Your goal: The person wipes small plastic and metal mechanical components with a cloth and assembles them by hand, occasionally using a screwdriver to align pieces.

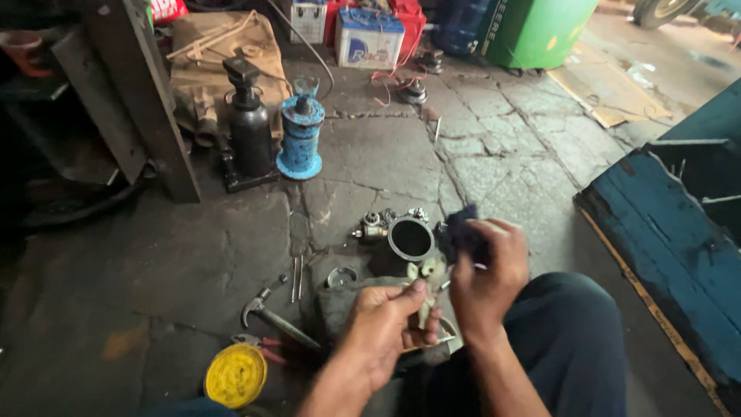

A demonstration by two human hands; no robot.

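The person sits on the cracked stone floor (370, 154). The left hand (386, 324) has its fingers closed around a small pale part (429, 279), held up just above the lap. The right hand (486, 270) pinches a dark blue rag (461, 232) right beside that part, so the wiping looks to be under way, not finished. Just past the hands on the floor sit a dark round metal housing (410, 239) and a few small shiny pieces (374, 225); it looks like they wait their turn. A hammer (274, 318) and a yellow round lid (236, 375) lie near the left arm. Two jacks, one black (250, 127) and one blue (300, 139), stand well apart.
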